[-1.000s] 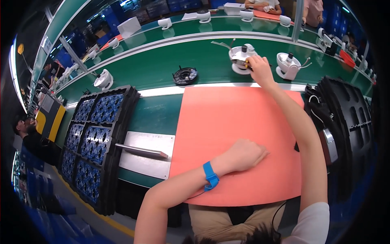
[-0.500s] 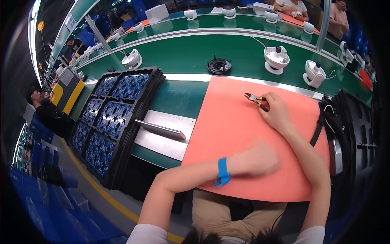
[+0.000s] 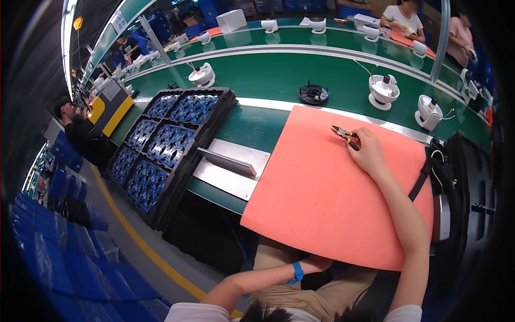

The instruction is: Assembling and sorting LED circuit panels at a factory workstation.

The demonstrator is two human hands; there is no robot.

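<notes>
My right hand (image 3: 369, 151) is closed on a pair of side cutters (image 3: 343, 134) with yellow-and-black handles. The cutters' dark jaws are spread and point to the far left, over an orange mat (image 3: 327, 188). Below the mat's near edge, over my lap, is my left hand (image 3: 317, 263). Its fingers are hidden by the edge, so what it holds, if anything, does not show. A blue band (image 3: 296, 272) circles that wrist.
Left of the mat lie a metal plate with a bar (image 3: 228, 177) and a black tray (image 3: 179, 177) of blue circuit boards. White rounded housings (image 3: 383, 92) and a black round part (image 3: 314, 94) stand on the green line beyond. Black trays (image 3: 469, 188) rise at right.
My left hand has swept back from above the mat to below its near edge. The right hand keeps the side cutters in about the same place. The whole view has shifted slightly.
</notes>
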